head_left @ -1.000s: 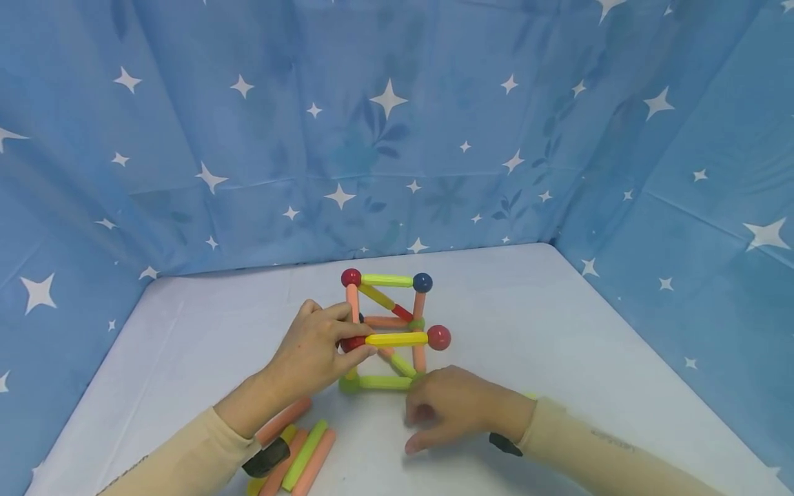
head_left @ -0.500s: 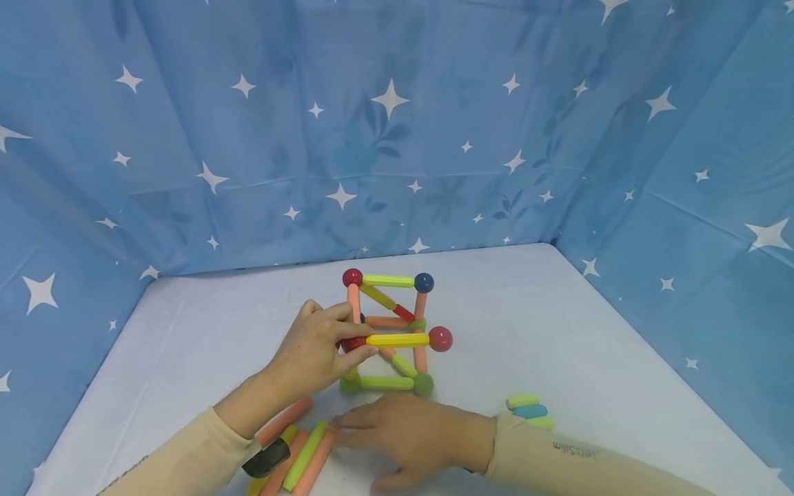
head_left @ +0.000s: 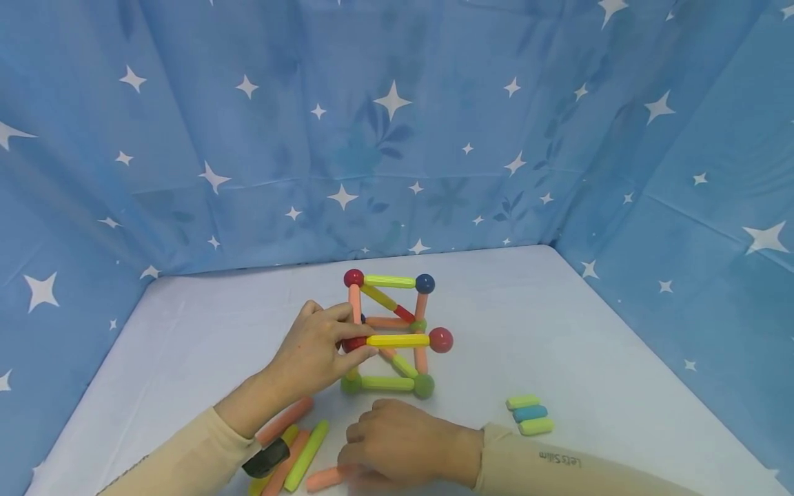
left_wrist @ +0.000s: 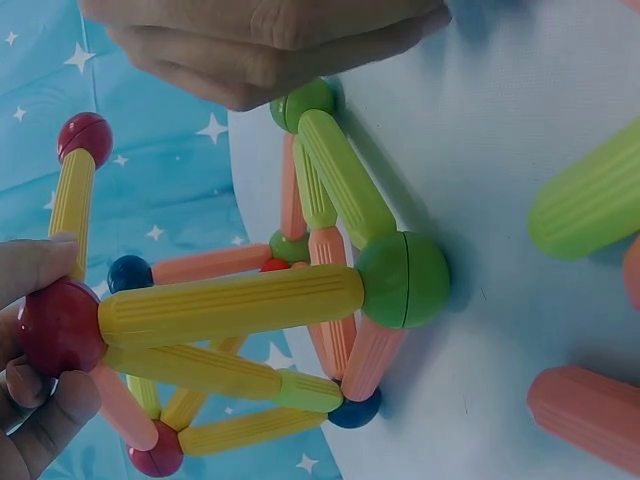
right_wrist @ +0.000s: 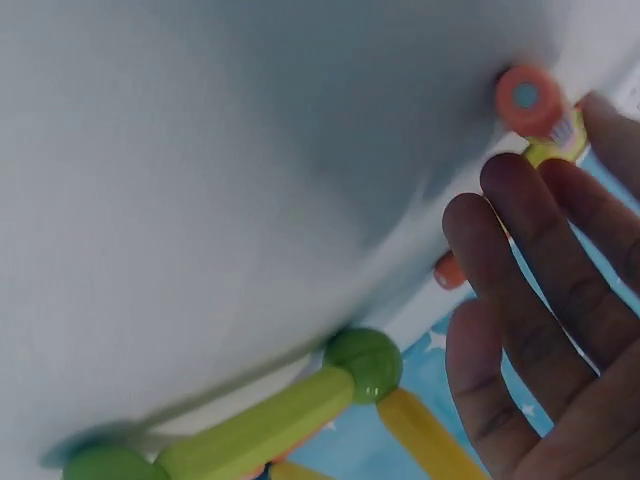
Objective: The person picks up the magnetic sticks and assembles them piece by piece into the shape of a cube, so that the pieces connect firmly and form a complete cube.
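My left hand (head_left: 316, 351) pinches a red ball (left_wrist: 62, 325) at the near upper corner of a frame built from magnetic sticks and balls. From that ball a yellow stick (head_left: 398, 341) runs right to another red ball (head_left: 441, 339), whose underside has no stick visible. Green balls (head_left: 424, 386) and a lime stick (head_left: 387, 384) form the near base edge. In front of the frame, my right hand (head_left: 406, 441) holds an orange magnetic stick (head_left: 325, 478) at its fingertips, palm over it. The right wrist view shows that stick's round end (right_wrist: 525, 95); the thumb's contact is partly hidden.
Loose orange, yellow and lime sticks (head_left: 307, 456) lie at front left, partly under the left wrist's black strap (head_left: 268, 458). Three short sticks (head_left: 530, 413), lime and blue, lie at right. A starry blue curtain (head_left: 397, 138) surrounds the white table (head_left: 589, 344).
My right hand has moved left and down to the loose sticks and drawn an orange one rightward from the pile. The left hand has stayed on the frame's red ball.
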A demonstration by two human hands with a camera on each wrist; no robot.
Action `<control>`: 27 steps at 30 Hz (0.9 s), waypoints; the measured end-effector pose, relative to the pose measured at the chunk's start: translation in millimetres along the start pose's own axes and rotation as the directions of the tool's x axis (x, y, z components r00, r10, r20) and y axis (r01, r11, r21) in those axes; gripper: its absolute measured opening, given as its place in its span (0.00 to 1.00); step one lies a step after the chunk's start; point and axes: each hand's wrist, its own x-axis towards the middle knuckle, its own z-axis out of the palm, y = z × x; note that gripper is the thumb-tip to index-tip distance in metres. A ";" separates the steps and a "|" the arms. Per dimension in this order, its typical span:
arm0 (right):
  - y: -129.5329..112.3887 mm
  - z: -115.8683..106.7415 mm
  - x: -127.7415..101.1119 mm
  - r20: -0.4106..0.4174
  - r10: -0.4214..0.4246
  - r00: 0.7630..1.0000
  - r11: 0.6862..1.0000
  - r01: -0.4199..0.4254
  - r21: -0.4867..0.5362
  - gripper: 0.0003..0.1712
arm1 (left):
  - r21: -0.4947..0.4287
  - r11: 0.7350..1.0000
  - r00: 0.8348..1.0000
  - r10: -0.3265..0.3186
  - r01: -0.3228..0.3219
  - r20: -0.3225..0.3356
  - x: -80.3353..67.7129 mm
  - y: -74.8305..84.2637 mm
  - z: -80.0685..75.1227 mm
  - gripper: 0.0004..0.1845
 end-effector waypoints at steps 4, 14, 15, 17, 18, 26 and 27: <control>-3.8 -0.6 4.4 -0.002 0.032 0.999 0.999 -0.032 0.013 0.05 | -0.009 1.000 1.000 0.003 -0.003 -0.003 -0.4 -1.2 0.3 0.13; -1.8 -6.1 -7.9 0.173 0.158 0.972 0.986 -0.165 0.032 0.04 | -0.008 1.000 1.000 -0.017 0.017 0.009 -1.3 -2.2 0.7 0.14; 0.4 -6.8 -11.0 0.183 0.174 0.968 0.982 -0.184 0.036 0.03 | -0.009 1.000 1.000 -0.018 0.018 0.011 -1.3 -2.3 0.9 0.14; 6.6 -9.3 -18.1 0.191 0.209 0.959 0.971 -0.226 0.073 0.05 | -0.014 1.000 1.000 -0.020 0.020 0.013 -1.1 -2.0 0.9 0.14; 10.6 -10.6 -22.6 0.177 0.229 0.957 0.963 -0.249 0.101 0.06 | -0.016 1.000 1.000 -0.021 0.022 0.013 -0.9 -2.0 0.9 0.14; 44.8 -15.3 -67.7 -0.053 0.584 0.810 0.694 -0.464 0.551 0.11 | -0.024 0.999 0.999 -0.037 0.038 0.018 -1.8 -2.2 0.8 0.14; 47.0 -14.7 -71.9 -0.067 0.613 0.787 0.665 -0.469 0.581 0.11 | -0.025 0.999 0.999 -0.040 0.041 0.018 -2.1 -2.4 0.7 0.15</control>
